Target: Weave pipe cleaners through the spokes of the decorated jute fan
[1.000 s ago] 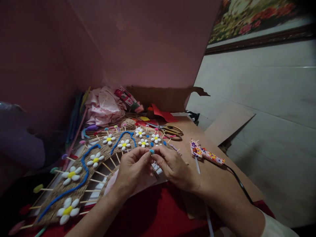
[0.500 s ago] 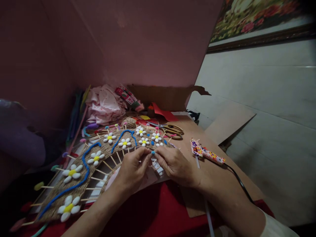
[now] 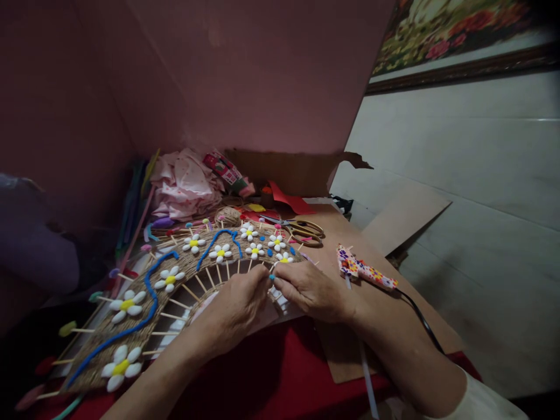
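A small blue piece (image 3: 272,277) sits between the fingertips of both hands, near the inner edge of a twine-wrapped arch (image 3: 184,265). My left hand (image 3: 245,294) is closed, thumb and fingers pinched at the piece's left side. Closed as well, my right hand (image 3: 310,289) grips the piece from the right. White flowers with yellow centres (image 3: 170,280), a wavy blue strip (image 3: 154,297) and small blue dots lie on the arch. Thin sticks with coloured tips stick out around its outer edge.
Gold-handled scissors (image 3: 304,229) lie behind the hands. A flower-patterned glue gun (image 3: 365,271) with a black cord rests on brown board at right. Twine ball (image 3: 227,216), pink cloth (image 3: 188,184) and red paper (image 3: 291,200) are at the back.
My left hand has turned slightly, its fingers now more folded beside the blue piece. The blue piece has moved slightly down. More of the white flower above my right hand shows.
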Tool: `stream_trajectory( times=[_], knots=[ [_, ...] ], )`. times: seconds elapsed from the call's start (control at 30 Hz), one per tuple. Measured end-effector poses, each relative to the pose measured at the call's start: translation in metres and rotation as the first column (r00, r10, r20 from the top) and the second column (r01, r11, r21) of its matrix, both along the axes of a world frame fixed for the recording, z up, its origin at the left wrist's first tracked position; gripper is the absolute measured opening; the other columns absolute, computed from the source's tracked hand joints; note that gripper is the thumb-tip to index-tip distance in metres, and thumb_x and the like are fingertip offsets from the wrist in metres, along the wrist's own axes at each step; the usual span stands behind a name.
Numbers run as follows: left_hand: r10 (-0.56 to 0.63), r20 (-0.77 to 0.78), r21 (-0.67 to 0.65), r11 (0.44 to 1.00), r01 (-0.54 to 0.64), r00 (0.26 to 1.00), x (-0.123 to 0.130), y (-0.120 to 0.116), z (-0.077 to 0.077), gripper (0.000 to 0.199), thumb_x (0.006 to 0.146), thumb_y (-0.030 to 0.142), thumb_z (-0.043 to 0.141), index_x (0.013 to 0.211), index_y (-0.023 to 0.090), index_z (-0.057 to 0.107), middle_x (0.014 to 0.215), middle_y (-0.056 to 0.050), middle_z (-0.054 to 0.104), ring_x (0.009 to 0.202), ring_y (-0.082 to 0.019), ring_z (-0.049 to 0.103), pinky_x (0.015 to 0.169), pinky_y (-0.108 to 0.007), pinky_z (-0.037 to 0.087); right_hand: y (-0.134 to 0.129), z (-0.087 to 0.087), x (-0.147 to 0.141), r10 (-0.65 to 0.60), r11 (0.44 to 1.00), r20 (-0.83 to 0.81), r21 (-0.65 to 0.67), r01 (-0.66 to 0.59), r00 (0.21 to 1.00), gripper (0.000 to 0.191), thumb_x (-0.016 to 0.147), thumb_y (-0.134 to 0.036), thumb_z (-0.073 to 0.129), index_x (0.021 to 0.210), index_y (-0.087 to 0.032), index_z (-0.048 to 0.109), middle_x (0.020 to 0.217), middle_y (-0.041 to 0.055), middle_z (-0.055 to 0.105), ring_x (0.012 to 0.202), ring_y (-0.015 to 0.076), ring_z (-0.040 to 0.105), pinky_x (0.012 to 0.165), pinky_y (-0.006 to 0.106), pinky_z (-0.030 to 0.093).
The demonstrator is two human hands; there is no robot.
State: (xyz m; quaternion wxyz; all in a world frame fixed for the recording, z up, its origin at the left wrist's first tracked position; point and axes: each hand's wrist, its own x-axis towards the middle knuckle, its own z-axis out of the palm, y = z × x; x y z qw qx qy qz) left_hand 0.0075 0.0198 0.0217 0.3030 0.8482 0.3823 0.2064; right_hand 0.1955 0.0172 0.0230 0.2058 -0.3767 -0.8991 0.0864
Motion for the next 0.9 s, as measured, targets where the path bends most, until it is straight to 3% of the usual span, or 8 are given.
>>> stream_trajectory(
  times=[0.23,0.53,0.77,0.9],
  knots=[
    [0.024,0.022,0.029,0.999,-0.025,0.999,0.003,0.0,-0.003,0.021,0.091,0.027,0.034,0.073,0.02,0.042,0.063,0.003,0.047,0.055,-0.012,0.038,0.054,-0.026,0.027,0.002,-0.005,0.001,0.01,0.999,0.021,-0.043,-0.009,1.0,0.019,0.094,-0.022,0.034,0.076,-0.018,0.042,0.072,-0.0004,0.049,0.065,0.0116,0.043,0.062,0.025,0.031],
    [0.066,0.125,0.046,0.996,-0.072,0.99,0.008,-0.007,-0.002,0.02,0.088,0.021,0.036,0.07,0.019,0.044,0.058,0.005,0.042,0.054,-0.011,0.038,0.054,-0.025,0.027,0.001,-0.01,-0.003,-0.029,0.995,-0.124,-0.1,0.016,0.992,0.021,0.088,-0.015,0.036,0.067,-0.018,0.036,0.063,-0.0037,0.04,0.058,0.0094,0.035,0.056,0.023,0.025],
    [0.114,0.191,0.07,0.989,-0.129,0.975,0.012,-0.008,-0.007,0.02,0.084,0.017,0.038,0.065,0.02,0.038,0.056,0.006,0.037,0.053,-0.01,0.034,0.054,-0.025,0.025,-0.001,-0.019,-0.01,-0.064,0.998,-0.145,-0.015,0.063,0.987,0.017,0.084,-0.013,0.037,0.068,-0.019,0.038,0.064,-0.0031,0.04,0.057,0.0106,0.035,0.055,0.025,0.024],
    [0.127,0.218,0.039,0.99,-0.138,0.968,0.013,-0.006,-0.011,0.02,0.087,0.02,0.036,0.068,0.02,0.039,0.058,0.005,0.039,0.054,-0.011,0.034,0.054,-0.025,0.026,-0.001,-0.016,-0.01,-0.093,0.995,-0.148,-0.055,0.085,0.985,0.019,0.088,-0.016,0.036,0.069,-0.019,0.039,0.064,-0.0033,0.041,0.057,0.0104,0.038,0.056,0.024,0.027]
  ],
)
